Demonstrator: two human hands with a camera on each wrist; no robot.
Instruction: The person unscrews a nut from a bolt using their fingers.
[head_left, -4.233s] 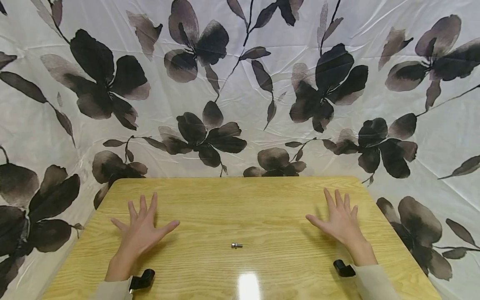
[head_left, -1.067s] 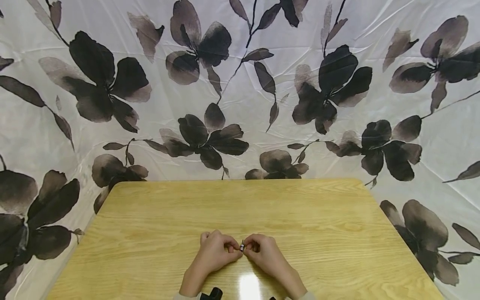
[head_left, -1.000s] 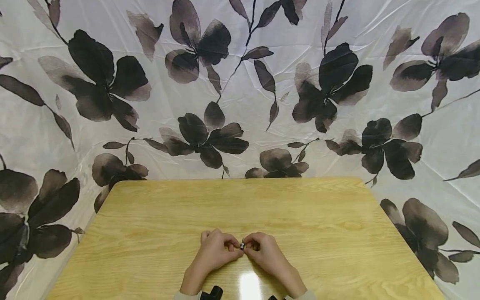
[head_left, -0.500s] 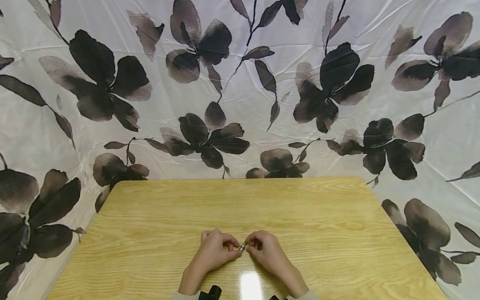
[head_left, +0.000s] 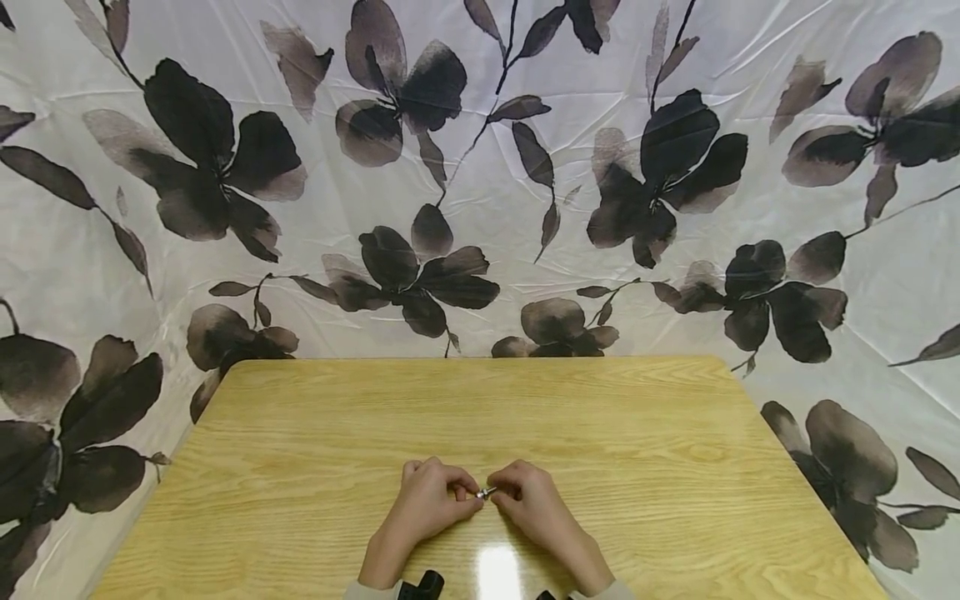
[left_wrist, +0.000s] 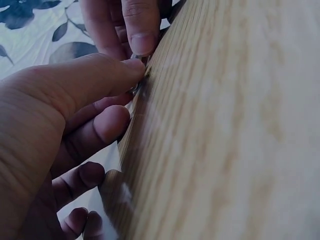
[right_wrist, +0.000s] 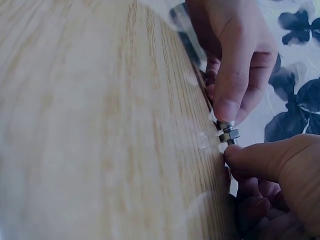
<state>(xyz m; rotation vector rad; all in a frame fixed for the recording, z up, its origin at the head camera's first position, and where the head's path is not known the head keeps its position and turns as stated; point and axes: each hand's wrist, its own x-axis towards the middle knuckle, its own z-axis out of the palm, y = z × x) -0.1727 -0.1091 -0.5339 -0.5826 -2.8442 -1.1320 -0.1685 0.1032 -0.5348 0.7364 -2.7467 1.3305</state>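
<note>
A small metal bolt [head_left: 486, 493] with a hex nut [right_wrist: 229, 136] on it is held between the two hands just above the table. My left hand [head_left: 429, 502] pinches the bolt's head end between thumb and forefinger; its other fingers curl loosely, as the left wrist view shows. From the other side, my right hand [head_left: 534, 506] has thumb and forefinger on the threaded end. In the right wrist view the nut shows between the two hands' fingertips. The bolt slants, its threaded end toward the right hand. Fingers hide most of it in the left wrist view.
The wood-grain table [head_left: 480, 408] spreads beneath the hands, with a bright light reflection near its front. A white cloth with dark flowers [head_left: 420, 275] hangs behind and along the sides. Black wrist devices [head_left: 423, 585] sit by the sleeves.
Both hands, spread apart at first, have come together and lifted the bolt from the table. Over the last second its threaded end has swung from pointing away toward the right.
</note>
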